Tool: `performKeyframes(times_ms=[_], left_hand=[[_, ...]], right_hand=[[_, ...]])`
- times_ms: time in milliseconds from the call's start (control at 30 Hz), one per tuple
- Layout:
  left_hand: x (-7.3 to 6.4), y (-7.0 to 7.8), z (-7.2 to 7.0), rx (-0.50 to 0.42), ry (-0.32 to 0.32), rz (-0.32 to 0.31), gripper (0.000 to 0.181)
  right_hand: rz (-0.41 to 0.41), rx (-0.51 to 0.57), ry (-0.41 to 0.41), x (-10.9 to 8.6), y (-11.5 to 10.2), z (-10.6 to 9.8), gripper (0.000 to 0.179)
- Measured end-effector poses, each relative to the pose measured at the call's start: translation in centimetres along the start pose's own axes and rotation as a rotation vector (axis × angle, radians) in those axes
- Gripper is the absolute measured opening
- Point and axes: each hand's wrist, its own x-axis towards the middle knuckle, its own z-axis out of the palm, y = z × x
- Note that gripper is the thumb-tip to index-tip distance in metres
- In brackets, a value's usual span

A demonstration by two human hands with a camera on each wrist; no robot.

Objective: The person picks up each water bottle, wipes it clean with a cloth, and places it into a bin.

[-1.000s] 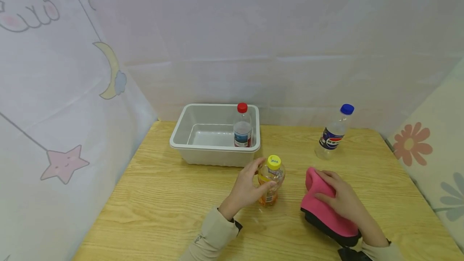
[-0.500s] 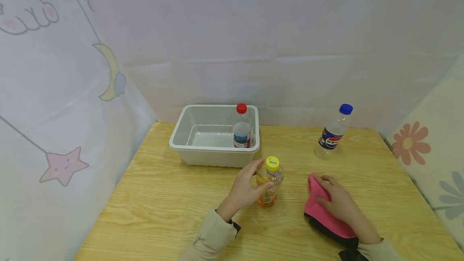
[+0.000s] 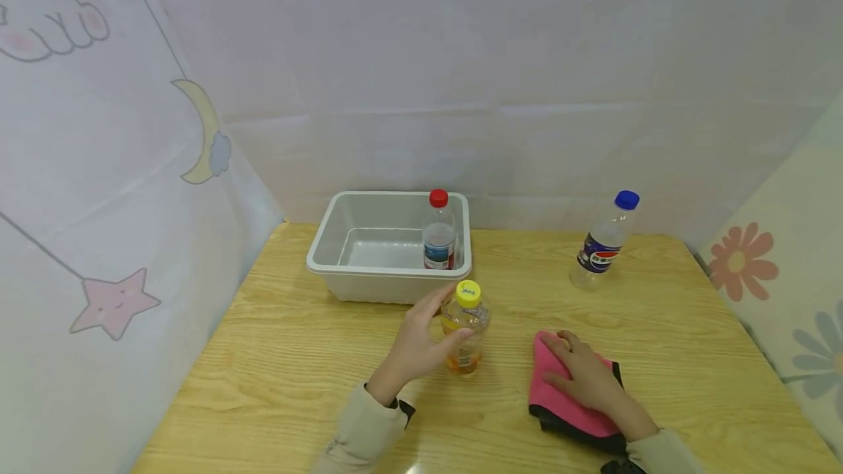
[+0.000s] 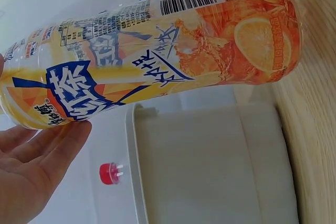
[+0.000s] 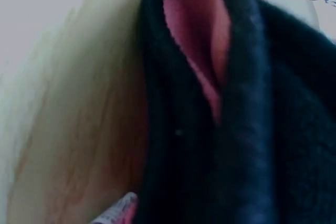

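Note:
In the head view my left hand (image 3: 413,346) holds a clear plastic tea bottle (image 3: 465,335) with a yellow cap, thumb on the near side and fingers behind. Its orange-slice label (image 4: 157,56) fills much of the left wrist view, where the bottle is upright against the tabletop. To the right, my right hand (image 3: 588,379) rests on a folded pink cloth (image 3: 549,379) with black edging, fingers spread over its top. A black fold of this cloth (image 5: 205,145) takes up most of the right wrist view and hides the right hand there.
A pale grey plastic tub (image 3: 388,285) stands at the back of the wooden table (image 3: 276,371), with a red-capped bottle (image 3: 439,236) inside at its right end. A blue-capped cola bottle (image 3: 601,247) stands at the back right. Printed cloth walls (image 3: 395,93) surround the table.
My left hand and the yellow-capped bottle have shifted left. My right hand has moved left with the pink cloth, which now lies flatter and more spread out. The tub and other bottles stay put.

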Motion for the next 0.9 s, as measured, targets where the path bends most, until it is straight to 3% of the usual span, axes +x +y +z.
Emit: performKeyframes(times_ms=[267, 433, 767, 900], left_hand=[[-1.0, -0.1, -1.7, 0.037, 0.006, -0.057, 0.063], [-1.7, -0.6, -2.4, 0.071, 0.006, -0.061, 0.063], [-2.7, -0.9, -4.2, 0.076, 0.021, -0.074, 0.064], [-3.2, -1.1, -4.6, 0.069, 0.023, -0.077, 0.063]], right_hand=[[0.028, -0.098, -0.183, 0.0, -1.1, 0.9, 0.067], [0.041, -0.094, -0.218, 0.0, -1.6, 0.8, 0.069], [-0.003, 0.145, -0.085, 1.7, -2.6, -1.9, 0.059], [0.032, 0.342, -0.087, 3.3, -3.6, -2.9, 0.062]])
